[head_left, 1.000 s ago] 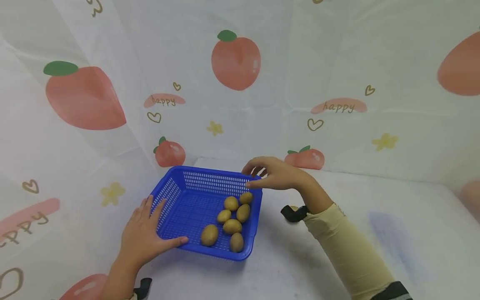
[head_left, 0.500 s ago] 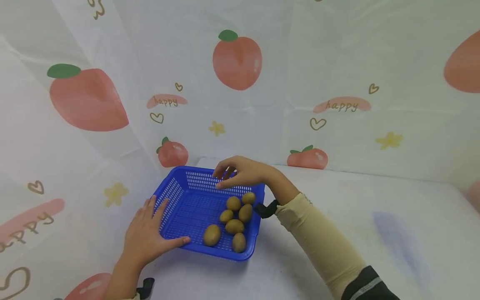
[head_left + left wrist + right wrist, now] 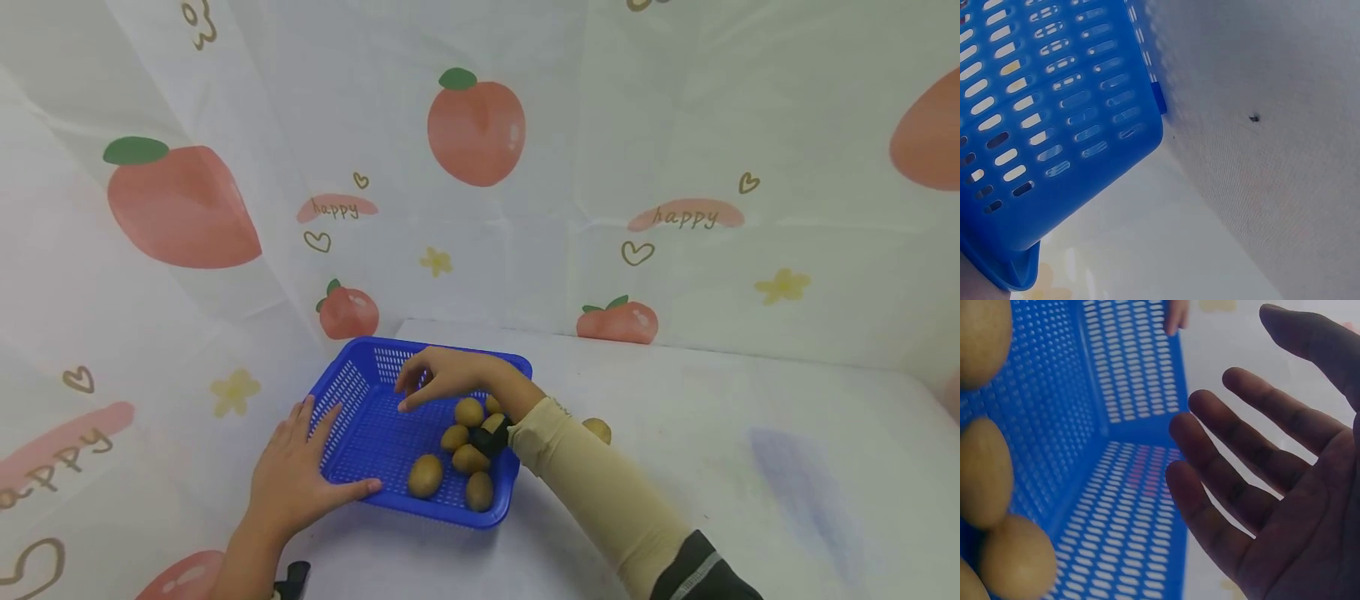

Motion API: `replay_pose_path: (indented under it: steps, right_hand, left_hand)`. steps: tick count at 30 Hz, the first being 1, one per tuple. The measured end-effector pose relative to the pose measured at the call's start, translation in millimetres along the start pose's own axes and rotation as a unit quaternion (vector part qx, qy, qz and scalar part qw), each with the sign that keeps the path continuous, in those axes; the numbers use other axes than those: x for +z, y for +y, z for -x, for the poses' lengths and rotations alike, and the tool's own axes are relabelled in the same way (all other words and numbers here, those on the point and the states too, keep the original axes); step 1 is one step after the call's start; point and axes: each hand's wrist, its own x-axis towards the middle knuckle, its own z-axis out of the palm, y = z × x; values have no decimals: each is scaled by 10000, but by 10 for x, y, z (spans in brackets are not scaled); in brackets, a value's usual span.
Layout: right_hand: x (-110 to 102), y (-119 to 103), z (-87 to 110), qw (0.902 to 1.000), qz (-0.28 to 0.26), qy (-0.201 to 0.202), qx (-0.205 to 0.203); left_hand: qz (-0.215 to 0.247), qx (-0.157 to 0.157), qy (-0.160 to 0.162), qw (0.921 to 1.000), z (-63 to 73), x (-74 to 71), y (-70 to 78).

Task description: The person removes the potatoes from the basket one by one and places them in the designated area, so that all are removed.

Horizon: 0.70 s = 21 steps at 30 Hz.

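Note:
A blue plastic basket [image 3: 375,433] with slotted walls stands on the white table, several potatoes [image 3: 425,476] gathered toward its right side. My left hand [image 3: 296,471] rests on the basket's left edge with fingers spread, the thumb along the near rim. Above the inside of the basket hovers my right hand [image 3: 446,375], fingers loosely bent and apart from the potatoes. In the right wrist view its palm and fingers [image 3: 1210,450] are bare, with nothing in them. The right forearm and a black wrist mount hide part of the potatoes. The left wrist view shows the basket's outer wall [image 3: 1104,144].
Another potato [image 3: 597,430] lies on the white tabletop [image 3: 675,433] right of the basket, partly behind the right sleeve [image 3: 592,483]. A white cloth [image 3: 525,267] printed with peaches hangs behind and to the left. A bluish stain marks the table's right side.
My right hand has moved left from the basket's far right corner to over its inside, and lower. The potato on the table has come into clearer view. The left hand stays on the rim.

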Motion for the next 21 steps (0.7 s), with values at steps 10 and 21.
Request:
replay_pose_path:
  steps: [10, 21]
  right_hand:
    - [285, 57, -205, 9990, 157, -321, 265]
    - [438, 103, -296, 9906, 369, -1087, 742]
  left_hand:
    - [-40, 45, 53, 10000, -11, 17, -23]
    - [-44, -2, 30, 10000, -7, 6, -5]
